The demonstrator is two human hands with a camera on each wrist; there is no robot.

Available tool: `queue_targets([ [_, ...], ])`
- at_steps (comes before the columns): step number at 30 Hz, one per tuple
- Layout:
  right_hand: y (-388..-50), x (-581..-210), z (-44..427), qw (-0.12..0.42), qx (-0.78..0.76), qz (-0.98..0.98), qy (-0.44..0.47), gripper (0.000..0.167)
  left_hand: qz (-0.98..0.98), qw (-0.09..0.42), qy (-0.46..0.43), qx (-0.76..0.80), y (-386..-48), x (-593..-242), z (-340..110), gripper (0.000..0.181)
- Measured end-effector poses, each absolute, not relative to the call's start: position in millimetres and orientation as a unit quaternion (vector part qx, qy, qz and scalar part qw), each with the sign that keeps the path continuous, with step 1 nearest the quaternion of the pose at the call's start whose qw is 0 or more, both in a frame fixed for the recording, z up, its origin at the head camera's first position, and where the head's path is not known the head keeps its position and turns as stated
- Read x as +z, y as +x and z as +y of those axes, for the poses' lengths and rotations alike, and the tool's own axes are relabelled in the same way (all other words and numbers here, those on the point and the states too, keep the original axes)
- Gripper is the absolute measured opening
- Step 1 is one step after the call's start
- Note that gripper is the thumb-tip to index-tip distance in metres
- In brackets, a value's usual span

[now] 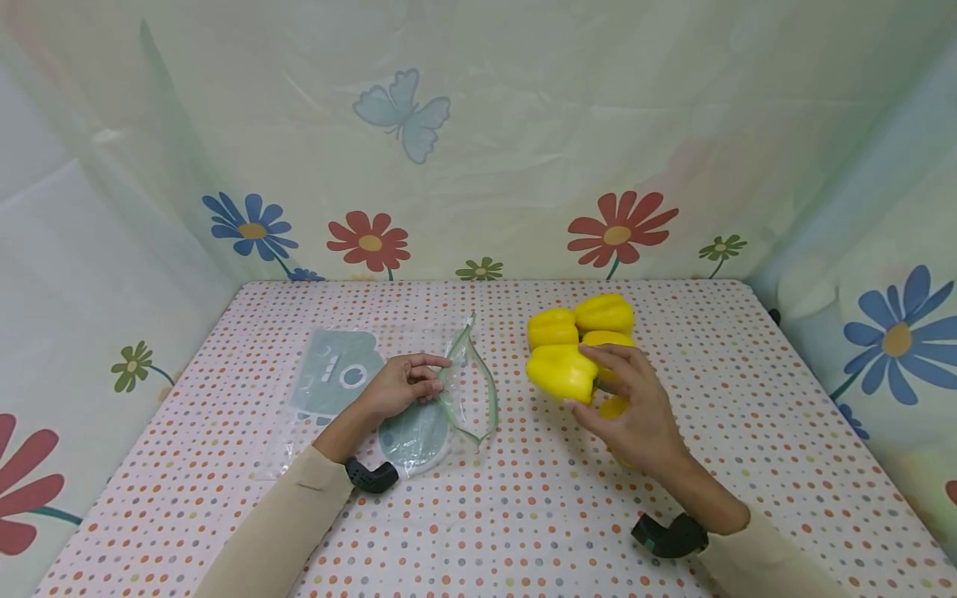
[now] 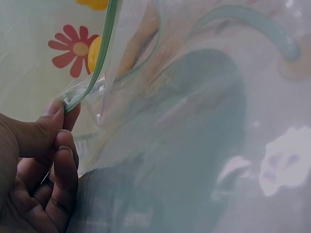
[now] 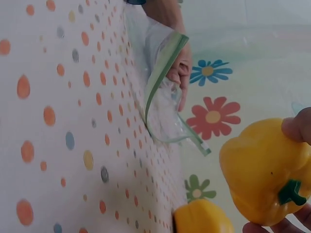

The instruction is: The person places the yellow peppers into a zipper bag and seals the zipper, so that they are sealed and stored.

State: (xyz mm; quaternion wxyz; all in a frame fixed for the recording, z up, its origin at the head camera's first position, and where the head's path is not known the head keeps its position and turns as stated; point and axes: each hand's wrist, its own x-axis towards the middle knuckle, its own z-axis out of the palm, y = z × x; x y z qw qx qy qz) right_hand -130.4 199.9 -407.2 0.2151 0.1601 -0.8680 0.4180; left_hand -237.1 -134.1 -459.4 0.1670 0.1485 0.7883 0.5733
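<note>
My left hand [image 1: 404, 386] pinches the green-edged rim of a clear zip bag [image 2: 160, 145] between thumb and fingers. The bag has a grey-green print and lies on the table, its mouth spread apart toward the right. In my right hand [image 1: 635, 407] is a yellow bell pepper [image 1: 561, 371] with a green stem, held by thumb and fingertips. In the right wrist view this pepper [image 3: 267, 170] is raised off the dotted cloth. Behind and below it sit several more yellow bell peppers [image 1: 606, 313], partly hidden by the hand.
A dotted cloth [image 1: 523, 531] covers the table. Flower-printed sheets [image 1: 508, 149] hang behind it and at both sides. Dark devices are strapped at the left wrist [image 1: 371, 477] and the right wrist [image 1: 670, 535].
</note>
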Motion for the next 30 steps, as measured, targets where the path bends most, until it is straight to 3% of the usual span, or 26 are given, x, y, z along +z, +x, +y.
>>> queue_targets([
  [13, -128.8, -409.5, 184.1, 0.127, 0.540, -0.812, 0.180, 0.066, 0.790, 0.162, 0.153, 0.571, -236.9, -458.9, -134.7, 0.036],
  [30, -129.6, -418.2, 157.2, 0.056, 0.580, -0.796, 0.162, 0.063, 0.801, 0.167, 0.125, 0.561, -235.6, -457.9, -133.2, 0.033],
])
